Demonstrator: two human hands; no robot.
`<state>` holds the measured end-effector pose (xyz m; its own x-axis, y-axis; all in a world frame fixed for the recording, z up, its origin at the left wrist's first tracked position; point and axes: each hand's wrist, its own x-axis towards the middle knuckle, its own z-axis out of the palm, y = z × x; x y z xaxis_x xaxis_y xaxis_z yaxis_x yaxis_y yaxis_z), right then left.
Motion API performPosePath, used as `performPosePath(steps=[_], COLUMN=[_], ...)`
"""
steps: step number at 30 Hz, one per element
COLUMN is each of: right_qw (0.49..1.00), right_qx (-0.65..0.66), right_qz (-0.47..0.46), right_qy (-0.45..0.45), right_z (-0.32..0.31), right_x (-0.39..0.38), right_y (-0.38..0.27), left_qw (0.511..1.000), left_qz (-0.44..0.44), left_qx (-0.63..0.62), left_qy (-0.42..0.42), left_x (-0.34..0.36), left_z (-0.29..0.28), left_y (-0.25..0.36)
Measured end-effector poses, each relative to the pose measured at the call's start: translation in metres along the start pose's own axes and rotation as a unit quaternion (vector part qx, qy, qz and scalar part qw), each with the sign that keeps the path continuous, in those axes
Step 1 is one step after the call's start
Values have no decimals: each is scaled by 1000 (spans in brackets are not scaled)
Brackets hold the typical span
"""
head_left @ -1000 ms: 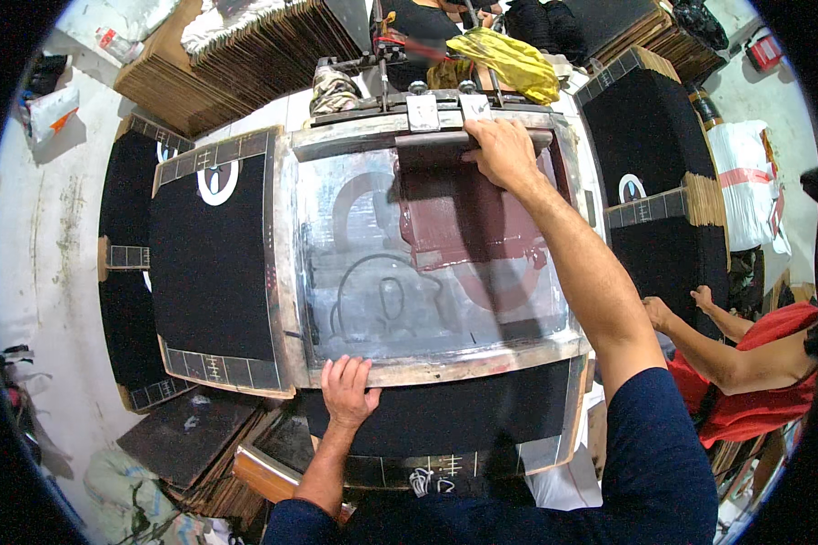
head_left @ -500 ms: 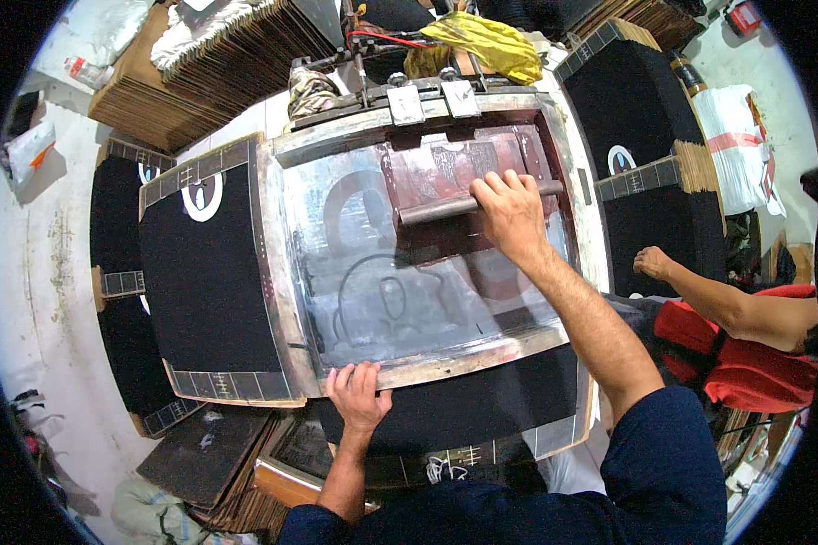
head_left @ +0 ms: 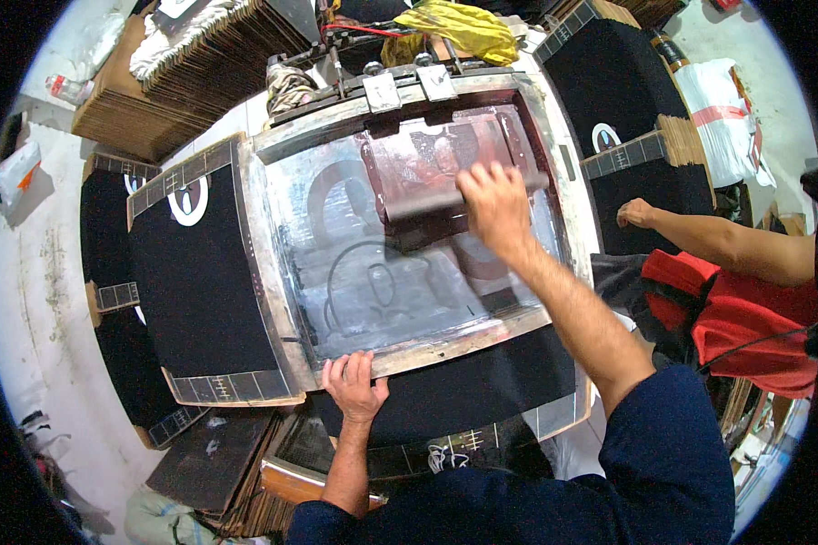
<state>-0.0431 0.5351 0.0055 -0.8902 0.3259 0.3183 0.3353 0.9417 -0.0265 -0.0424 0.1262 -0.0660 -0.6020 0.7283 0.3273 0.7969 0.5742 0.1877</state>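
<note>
A squeegee (head_left: 418, 205) is on the screen (head_left: 345, 313), clamps (head_left: 382, 93) behind it, one board (head_left: 236, 388) left, another board (head_left: 623, 155) right.

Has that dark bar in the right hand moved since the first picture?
Yes: the dark bar has moved away from the two white plates, toward the near edge of the frame.

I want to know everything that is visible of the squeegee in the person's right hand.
The squeegee is a long, straight, dark grey-brown bar, smooth-looking; its material cannot be told. It lies across the upper right part of the printing screen, over dark red ink, with its right end slightly higher in the picture. The right hand grips it right of its middle, hiding that part. Shadow obscures its lower edge.
</note>
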Motion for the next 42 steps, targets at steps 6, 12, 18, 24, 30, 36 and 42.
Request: performPosePath(steps=[6,12,18,24,30,36,42], right_qw=[999,998,992,986,985,985,977], right_qx=[41,41,103,100,65,47,133], right_qz=[-5,4,6,-38,-32,-21,164], right_qy=[32,42,-75,-129,-157,162,21], right_z=[4,-9,-34,-15,21,19,-75], right_x=[-30,-17,41,36,162,149,-71], right_y=[-3,-1,26,37,65,64,-26], left_qw=[1000,998,994,994,994,994,994], left_qz=[11,-16,-5,-11,-22,-18,3], left_qx=[-7,-54,-93,-101,-91,-95,-109], left_qy=[19,-24,-54,-42,-55,-44,-31], left_x=[7,29,46,50,52,51,65], left_z=[-4,-37,-68,-69,-73,-71,-88], left_y=[5,16,22,26,31,30,39])
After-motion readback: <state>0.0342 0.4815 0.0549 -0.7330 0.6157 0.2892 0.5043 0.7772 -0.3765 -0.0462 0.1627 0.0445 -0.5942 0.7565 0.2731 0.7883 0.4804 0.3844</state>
